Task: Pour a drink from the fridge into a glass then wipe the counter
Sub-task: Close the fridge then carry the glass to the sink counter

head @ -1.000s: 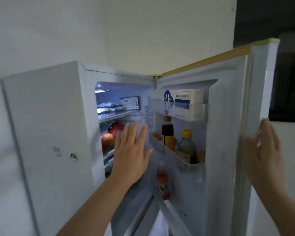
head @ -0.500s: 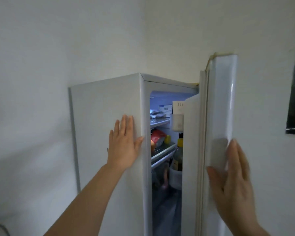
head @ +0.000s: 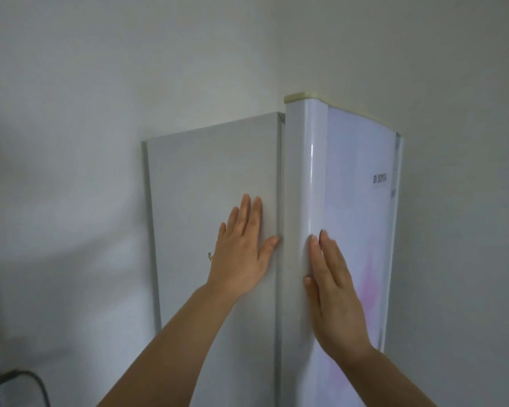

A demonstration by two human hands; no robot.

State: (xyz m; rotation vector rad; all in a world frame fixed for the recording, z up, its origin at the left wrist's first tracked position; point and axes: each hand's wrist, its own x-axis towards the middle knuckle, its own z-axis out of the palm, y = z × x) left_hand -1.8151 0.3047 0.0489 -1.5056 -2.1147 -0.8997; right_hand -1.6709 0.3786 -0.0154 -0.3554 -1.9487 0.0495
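Observation:
A white fridge (head: 194, 177) stands in a wall corner, seen from its left side. Its door (head: 359, 183) is closed against the cabinet, so the inside and the drinks are hidden. My left hand (head: 241, 254) lies flat on the fridge's side panel, fingers straight, thumb at the seam with the door. My right hand (head: 332, 292) presses flat on the door's rounded left edge, fingers straight and pointing up. Neither hand holds anything. No glass, drink or counter is in view.
Plain white walls meet behind the fridge. A dark cable (head: 33, 380) curves at the bottom left, beside a pale object at the frame's left edge. A small brand label (head: 380, 178) sits on the door front.
The fridge door has swung from wide open to closed under my right hand. My left hand moved from the fridge's opening onto the side panel.

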